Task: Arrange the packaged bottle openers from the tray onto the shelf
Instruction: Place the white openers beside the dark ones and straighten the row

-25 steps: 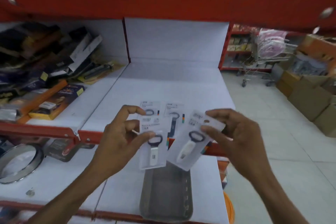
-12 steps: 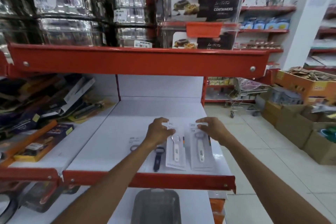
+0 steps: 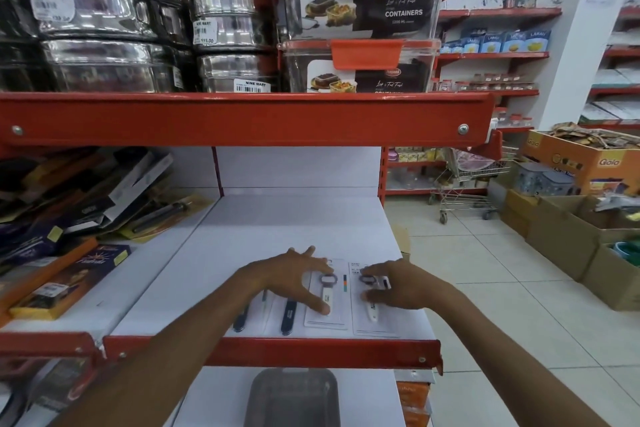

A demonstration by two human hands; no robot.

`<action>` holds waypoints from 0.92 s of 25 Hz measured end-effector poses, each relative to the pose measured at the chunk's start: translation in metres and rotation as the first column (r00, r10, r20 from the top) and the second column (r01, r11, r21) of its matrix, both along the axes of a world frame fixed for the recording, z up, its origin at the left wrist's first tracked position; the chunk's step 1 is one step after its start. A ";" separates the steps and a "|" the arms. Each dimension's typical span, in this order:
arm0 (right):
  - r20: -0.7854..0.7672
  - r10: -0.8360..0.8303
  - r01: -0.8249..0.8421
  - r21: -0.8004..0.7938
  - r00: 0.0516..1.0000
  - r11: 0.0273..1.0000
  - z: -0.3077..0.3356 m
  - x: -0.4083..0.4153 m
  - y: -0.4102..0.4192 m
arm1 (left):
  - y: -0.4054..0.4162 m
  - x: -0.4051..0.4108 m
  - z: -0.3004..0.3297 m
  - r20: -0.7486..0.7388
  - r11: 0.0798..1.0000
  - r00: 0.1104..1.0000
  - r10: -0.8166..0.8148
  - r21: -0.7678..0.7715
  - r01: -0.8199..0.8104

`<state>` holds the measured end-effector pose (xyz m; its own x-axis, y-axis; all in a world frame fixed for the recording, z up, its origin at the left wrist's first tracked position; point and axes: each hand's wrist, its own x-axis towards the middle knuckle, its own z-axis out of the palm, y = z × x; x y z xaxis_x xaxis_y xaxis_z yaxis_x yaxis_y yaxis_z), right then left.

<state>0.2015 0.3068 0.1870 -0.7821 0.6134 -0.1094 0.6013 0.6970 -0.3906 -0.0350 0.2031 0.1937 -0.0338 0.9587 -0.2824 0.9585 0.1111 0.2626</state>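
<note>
Several packaged bottle openers lie in a row near the front of the white shelf [image 3: 284, 229]. Two have dark handles [image 3: 288, 317] at the left; two have white handles. My left hand [image 3: 294, 279] lies flat with spread fingers on the white-handled pack [image 3: 327, 315], thumb on its handle. My right hand [image 3: 398, 284] rests on the rightmost white-handled pack [image 3: 372, 322], fingers over the opener's ring. Neither hand lifts a pack. The grey tray [image 3: 294, 395] stands on the shelf below, at the bottom centre, and looks empty from here.
A red shelf lip [image 3: 270, 350] runs in front of the packs. Boxed goods [image 3: 69, 284] pile on the left section. Steel tins [image 3: 97, 28] and plastic containers [image 3: 360, 21] stand on the shelf above. Cardboard boxes [image 3: 571, 236] and a trolley [image 3: 467, 191] stand in the aisle at right.
A second ago each hand held a white-handled pack above the tray. Both packs now lie on the shelf, and my hands have slid down from their top edges to press them flat.
</note>
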 end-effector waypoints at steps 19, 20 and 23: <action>-0.063 -0.022 0.024 0.027 0.998 0.999 -0.011 0.016 -0.018 | -0.036 0.033 -0.001 0.015 0.998 1.000 -0.004 0.056 0.003; -0.059 -0.028 0.030 0.018 0.998 0.999 -0.010 0.016 -0.019 | -0.037 0.030 0.000 0.018 0.999 1.000 -0.003 0.042 0.003; -0.117 -0.044 0.048 0.025 0.992 0.999 -0.005 0.011 -0.027 | -0.042 0.007 0.013 0.070 0.997 0.996 0.052 0.062 -0.056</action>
